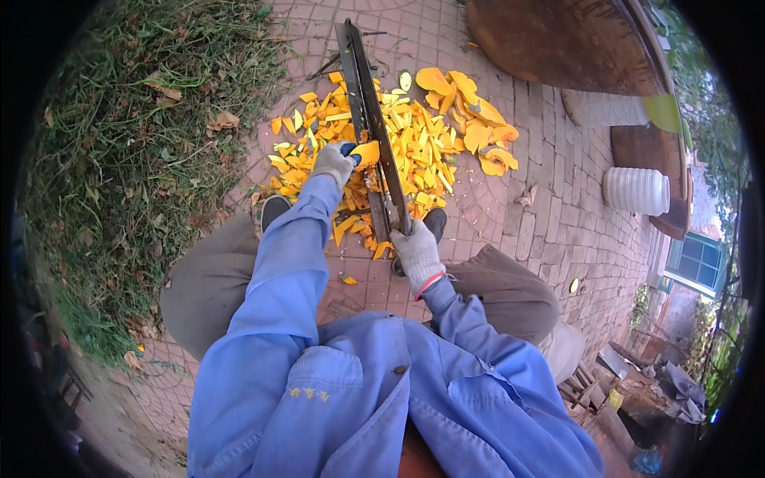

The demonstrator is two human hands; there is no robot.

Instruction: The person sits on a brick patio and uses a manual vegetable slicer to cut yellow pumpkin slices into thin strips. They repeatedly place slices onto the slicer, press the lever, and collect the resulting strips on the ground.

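Note:
A long dark lever chopper [356,88] stretches away from me between my feet, its blade arm beside a slotted bed. My right hand [419,253], in a pale knit glove with a red-edged cuff, is closed round the near end of the blade arm. In my left hand [333,164], gloved with dark blue fingertips, is an orange pumpkin piece [367,154], held at the left edge of the chopper. Around and under the chopper spreads a heap of cut pumpkin pieces [420,151]. Bits of pumpkin stick to the bed.
Larger pumpkin slices [478,119] lie right of the heap. Cut grass and dry leaves [151,119] cover the left side. Brick paving [534,187] runs rightward to a white ribbed container [636,191] and a large brown rusty-looking object [566,40]. My shoes flank the chopper.

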